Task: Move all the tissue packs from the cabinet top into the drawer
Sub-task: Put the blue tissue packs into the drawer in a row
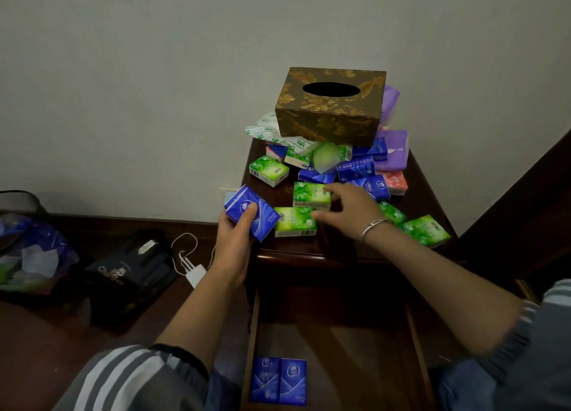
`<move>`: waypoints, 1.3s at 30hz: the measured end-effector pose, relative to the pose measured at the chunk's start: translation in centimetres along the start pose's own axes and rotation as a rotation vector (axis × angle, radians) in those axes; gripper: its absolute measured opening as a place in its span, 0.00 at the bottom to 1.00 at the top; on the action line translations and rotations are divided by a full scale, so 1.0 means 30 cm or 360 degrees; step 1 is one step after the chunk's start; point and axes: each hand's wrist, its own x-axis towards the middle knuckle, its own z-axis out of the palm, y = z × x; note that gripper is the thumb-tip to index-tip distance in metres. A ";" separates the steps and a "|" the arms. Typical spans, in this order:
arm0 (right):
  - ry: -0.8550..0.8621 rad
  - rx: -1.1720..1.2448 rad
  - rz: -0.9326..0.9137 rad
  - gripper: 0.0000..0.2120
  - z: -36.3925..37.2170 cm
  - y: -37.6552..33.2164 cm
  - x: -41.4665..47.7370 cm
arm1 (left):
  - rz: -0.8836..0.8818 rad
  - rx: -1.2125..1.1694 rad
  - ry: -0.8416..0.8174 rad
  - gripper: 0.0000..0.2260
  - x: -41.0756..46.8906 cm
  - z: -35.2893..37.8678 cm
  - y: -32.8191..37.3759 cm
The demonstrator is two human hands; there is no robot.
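Two blue packs (277, 381) lie in the drawer (414, 333); your left hand (233, 240) grips a third pack (251, 213), your right hand (346, 211), fingers spread, touches green packs (304, 208).

light: dim, soft, indoor | wall (154, 70): evenly grey, darker toward corners | drawer (340, 333): deep in shadow | blur: right hand (349, 209) smeared, packs (324, 175) slightly soft | edges: wide-angle bending, sleeves (129, 379) stretched | glare: faint on worktop (293, 253) rim

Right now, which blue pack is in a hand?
The blue pack at the cabinet's left edge, gripped by the left hand; other blue ones lie loose.
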 end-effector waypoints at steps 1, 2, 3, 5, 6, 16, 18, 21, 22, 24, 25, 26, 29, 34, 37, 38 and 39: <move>0.0108 -0.0077 -0.0029 0.29 -0.026 0.028 0.021 | 0.0004 0.0031 0.0003 0.22 0.002 0.001 -0.001; 0.0181 -0.0164 -0.0044 0.27 -0.056 0.060 0.041 | 0.0006 0.0046 0.0006 0.23 0.002 0.001 -0.003; 0.0206 -0.0251 -0.0034 0.25 -0.086 0.095 0.060 | 0.0003 0.0048 0.0006 0.24 0.004 0.001 -0.005; 0.0133 -0.0436 0.0014 0.24 -0.133 0.162 0.085 | -0.0001 0.0037 -0.0003 0.25 0.006 -0.002 -0.008; 0.0085 -0.0526 0.0019 0.24 -0.146 0.188 0.092 | 0.0001 0.0031 -0.0008 0.27 0.006 -0.003 -0.009; -0.0088 -0.0980 -0.0267 0.49 -0.168 0.207 0.196 | -0.0003 0.0049 -0.0006 0.27 0.008 -0.006 -0.013; -0.0108 -0.1094 -0.0266 0.51 -0.172 0.208 0.213 | 0.0003 0.0062 0.0002 0.26 0.007 -0.004 -0.012; -0.0088 -0.1260 -0.0303 0.51 -0.168 0.201 0.228 | 0.0020 0.0073 -0.0003 0.22 0.006 -0.003 -0.011; -0.0091 -0.1290 -0.0314 0.49 -0.164 0.199 0.231 | 0.0024 0.0081 -0.0004 0.22 0.005 -0.004 -0.011; -0.0111 -0.1345 -0.0342 0.45 -0.159 0.199 0.234 | 0.0027 0.0090 -0.0006 0.22 0.004 -0.004 -0.010; -0.0129 -0.1369 -0.0355 0.44 -0.160 0.200 0.234 | 0.0029 0.0092 -0.0004 0.23 0.003 -0.004 -0.010; -0.0152 -0.1384 -0.0368 0.43 -0.162 0.202 0.234 | 0.0031 0.0093 0.0000 0.23 0.002 -0.004 -0.010; -0.0246 -0.1423 -0.0383 0.45 -0.164 0.202 0.228 | 0.0033 0.0106 0.0009 0.23 0.003 -0.006 -0.013; -0.0221 -0.1468 -0.0422 0.45 -0.154 0.193 0.217 | 0.0043 0.0116 0.0010 0.24 0.006 -0.008 -0.019; -0.0146 -0.1496 -0.0459 0.43 -0.154 0.201 0.210 | 0.0053 0.0132 0.0018 0.26 0.007 -0.007 -0.021; -0.0115 -0.1490 -0.0472 0.41 -0.154 0.207 0.208 | 0.0058 0.0130 0.0021 0.26 0.008 -0.007 -0.023; -0.0088 -0.1469 -0.0487 0.40 -0.152 0.214 0.206 | 0.0064 0.0124 0.0023 0.25 0.009 -0.008 -0.024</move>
